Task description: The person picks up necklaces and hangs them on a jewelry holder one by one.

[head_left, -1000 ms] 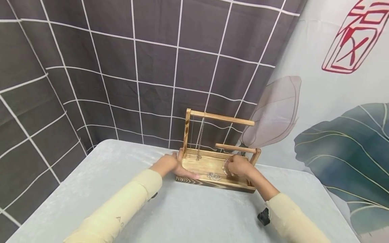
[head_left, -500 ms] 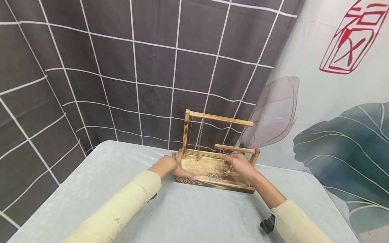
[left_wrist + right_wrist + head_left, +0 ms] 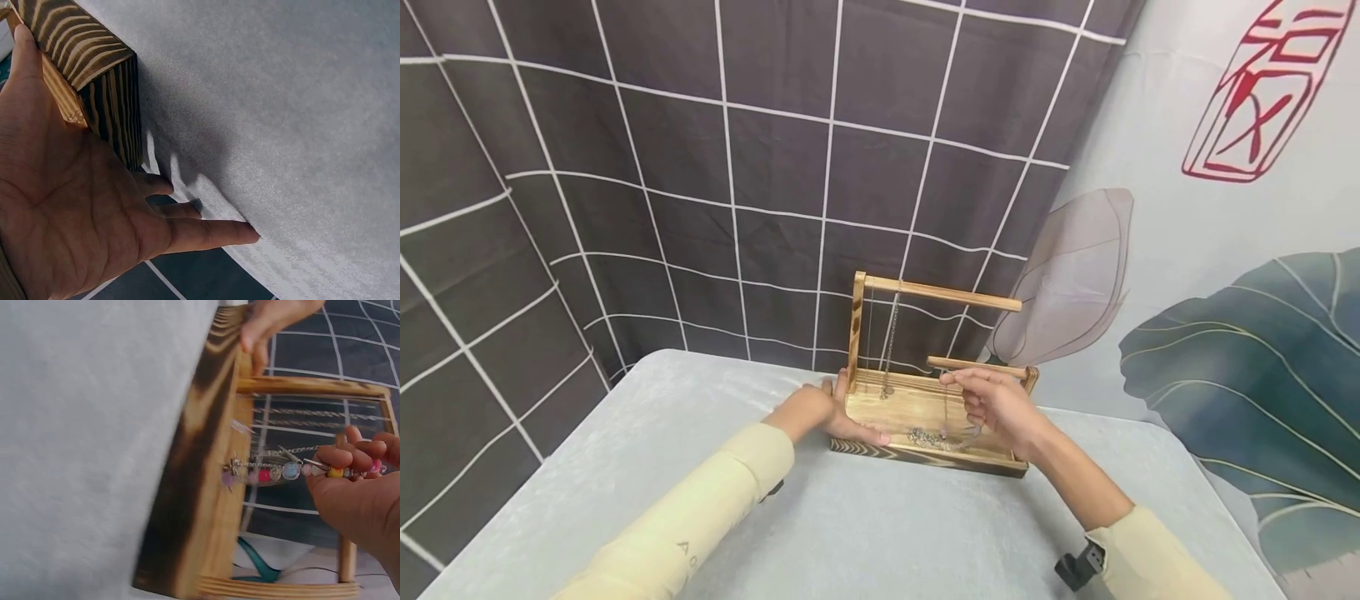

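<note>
1. Beaded bracelet [image 3: 294, 470] hangs from the right hand [image 3: 1000, 404], pinched in its fingers [image 3: 350, 456], lifted just above the tray of the wooden jewellery stand [image 3: 925, 408], centre of the head frame
2. Left hand [image 3: 820, 408], fingers straight, presses the stand's left end on the tabletop [image 3: 865, 525]
3. Not yet hung, I judge; the lower bar [image 3: 973, 364] is nearest
4. Chains [image 3: 889, 350] already hang from the top bar [image 3: 943, 292]; another piece [image 3: 925, 436] lies below

right hand [image 3: 359, 494] pinches beaded bracelet [image 3: 294, 470] | over wooden stand [image 3: 206, 487] | clasp end blurred, possibly touching wood
</note>
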